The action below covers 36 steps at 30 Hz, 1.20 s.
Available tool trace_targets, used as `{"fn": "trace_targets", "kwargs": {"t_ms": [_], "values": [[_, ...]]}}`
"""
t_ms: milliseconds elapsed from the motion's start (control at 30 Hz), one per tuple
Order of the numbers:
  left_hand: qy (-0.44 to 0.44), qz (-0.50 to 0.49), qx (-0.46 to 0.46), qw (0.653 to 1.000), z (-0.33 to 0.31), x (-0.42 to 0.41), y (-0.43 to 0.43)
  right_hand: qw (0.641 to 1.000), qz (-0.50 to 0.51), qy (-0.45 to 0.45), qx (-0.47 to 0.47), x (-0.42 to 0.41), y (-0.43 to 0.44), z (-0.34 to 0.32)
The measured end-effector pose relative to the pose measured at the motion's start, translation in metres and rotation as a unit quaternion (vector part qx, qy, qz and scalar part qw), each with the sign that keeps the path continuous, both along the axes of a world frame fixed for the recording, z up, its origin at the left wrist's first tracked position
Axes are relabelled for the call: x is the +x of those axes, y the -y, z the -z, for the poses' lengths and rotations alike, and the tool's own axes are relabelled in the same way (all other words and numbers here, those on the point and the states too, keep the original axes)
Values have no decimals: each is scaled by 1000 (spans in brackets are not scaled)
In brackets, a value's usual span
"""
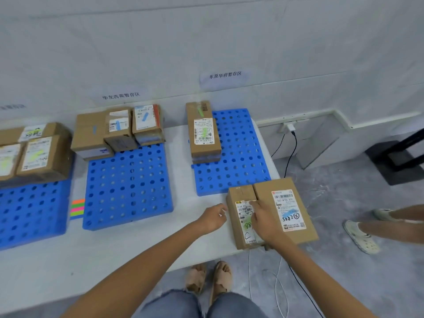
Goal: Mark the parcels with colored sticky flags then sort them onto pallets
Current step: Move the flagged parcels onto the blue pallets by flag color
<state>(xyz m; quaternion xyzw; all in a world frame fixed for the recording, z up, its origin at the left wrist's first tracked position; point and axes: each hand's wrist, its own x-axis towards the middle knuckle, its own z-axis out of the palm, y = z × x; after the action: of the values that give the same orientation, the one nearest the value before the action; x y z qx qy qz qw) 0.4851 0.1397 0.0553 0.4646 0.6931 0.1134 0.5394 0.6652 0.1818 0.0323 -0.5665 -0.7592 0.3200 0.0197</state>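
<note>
Two cardboard parcels lie side by side at the table's right front corner: a narrow one (238,239) with a long white label and a wider one (286,212) to its right. My right hand (263,220) rests on the narrow parcel's label, fingers pointing toward its far end. My left hand (213,218) hovers at that parcel's left side, fingers loosely curled, holding nothing I can make out. A pad of colored sticky flags (77,208) lies between the left and middle blue pallets. The right pallet (238,161) carries one parcel (203,131) marked green.
The middle pallet (128,187) holds three parcels (119,129) with blue marks at its far edge. The left pallet (29,212) holds several parcels (36,154) with yellow-green marks. Another person's feet (360,235) stand at the right. Cables hang off the table's right end.
</note>
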Motion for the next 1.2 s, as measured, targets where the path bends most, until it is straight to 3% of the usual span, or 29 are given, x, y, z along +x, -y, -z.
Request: {"fn": "trace_targets", "kwargs": {"t_ms": [167, 333, 467, 633, 733, 867, 1200], "values": [[18, 24, -15, 999, -5, 4, -2, 999, 30, 14, -7, -5, 5, 13], [45, 46, -10, 998, -13, -7, -1, 977, 152, -118, -90, -21, -1, -8], [56, 57, -27, 996, -8, -24, 10, 952, 151, -176, -198, -35, 18, -9], [133, -22, -23, 991, -7, -44, 22, 922, 167, -223, -270, -47, 37, -9], [190, -51, -4, 980, -21, -62, 12, 916, 183, -263, -243, -55, 31, -28], [192, -44, 45, 979, -43, -77, -17, 918, 183, -306, -175, -59, 4, -64], [185, -62, 198, 961, -72, -39, -120, 942, 159, -296, -25, -55, -116, -95]]}}
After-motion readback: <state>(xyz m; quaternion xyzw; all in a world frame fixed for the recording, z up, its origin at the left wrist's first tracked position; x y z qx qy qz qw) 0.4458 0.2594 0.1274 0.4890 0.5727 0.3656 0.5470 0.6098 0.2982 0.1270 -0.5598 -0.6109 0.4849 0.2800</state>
